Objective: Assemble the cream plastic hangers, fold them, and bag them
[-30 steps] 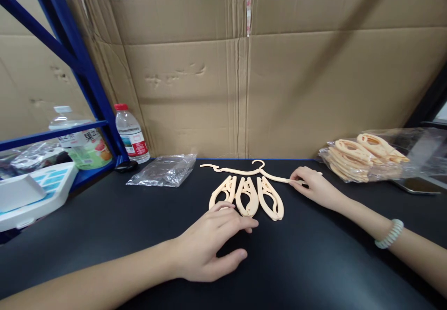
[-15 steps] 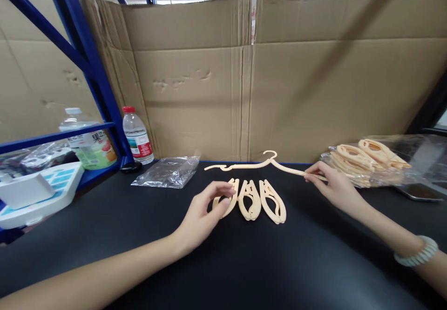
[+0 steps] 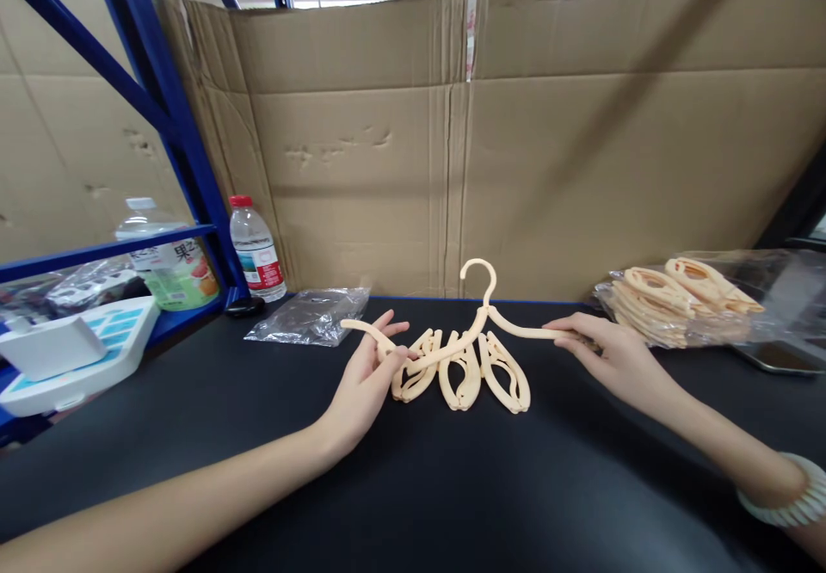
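Above a black tabletop, held up between two bare hands: a thin peach plastic hanger, hook upward, arms sloping down to either side. Left hand at the hanger's left arm, fingers curled narrowly round it near its tip, thumb and forefinger pinching. Right hand at the right arm's end, fingers closed over it from above, wrist ringed by a pale beaded bracelet. Directly beneath and behind the raised hanger, lying flat on the tabletop side by side, three peach clips, the leftmost partly hidden by the left hand's fingers; touching or not, impossible to tell. Further left, near the back edge, a crumpled clear plastic bag. Beyond that, beside a blue metal rack, an upright water bottle with a red cap, and a larger bottle with a fruit label on the rack's shelf. At the far left, a white tray. Off to the right, well apart from the hanger, a stack of peach clips in clear wrapping. Behind everything, tall brown cardboard sheets as a backdrop.
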### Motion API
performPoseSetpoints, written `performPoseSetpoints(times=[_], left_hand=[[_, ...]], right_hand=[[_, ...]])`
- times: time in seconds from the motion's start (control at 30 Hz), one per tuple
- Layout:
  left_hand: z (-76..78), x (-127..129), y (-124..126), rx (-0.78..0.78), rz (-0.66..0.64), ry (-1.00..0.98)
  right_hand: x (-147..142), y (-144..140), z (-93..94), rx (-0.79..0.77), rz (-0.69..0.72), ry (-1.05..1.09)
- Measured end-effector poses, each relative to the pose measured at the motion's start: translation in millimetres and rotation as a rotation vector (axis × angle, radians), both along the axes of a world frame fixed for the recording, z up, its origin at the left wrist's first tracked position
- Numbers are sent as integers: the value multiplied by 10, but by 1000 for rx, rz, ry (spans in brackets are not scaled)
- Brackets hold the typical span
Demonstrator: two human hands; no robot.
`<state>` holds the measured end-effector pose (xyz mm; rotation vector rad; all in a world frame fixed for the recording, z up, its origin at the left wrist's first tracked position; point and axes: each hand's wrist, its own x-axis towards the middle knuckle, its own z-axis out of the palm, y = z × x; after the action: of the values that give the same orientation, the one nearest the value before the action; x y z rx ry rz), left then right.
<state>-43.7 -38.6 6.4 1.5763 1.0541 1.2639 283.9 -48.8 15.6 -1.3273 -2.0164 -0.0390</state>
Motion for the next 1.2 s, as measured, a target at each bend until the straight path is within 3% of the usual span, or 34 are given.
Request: performPoseSetpoints(times=[0.17, 0.37, 0.63, 0.83, 0.97, 1.2], left_hand=[[-1, -3, -46, 57, -45, 80], [-14, 15, -83, 158, -203, 104], [24, 12, -72, 79, -258, 135], [91, 15, -68, 59, -274, 115], [55, 5, -34, 1, -247, 48], [2, -2, -18, -59, -264, -116]], right_hand=[[-67, -40, 0, -16, -29, -2], [-138, -84, 27, -3, -40, 24], [-185, -122, 21, 5, -6, 48], [-142, -109, 45, 228, -3, -203], [-174, -168, 96, 394, -149, -442], [-255, -206, 4, 272, -222, -416]])
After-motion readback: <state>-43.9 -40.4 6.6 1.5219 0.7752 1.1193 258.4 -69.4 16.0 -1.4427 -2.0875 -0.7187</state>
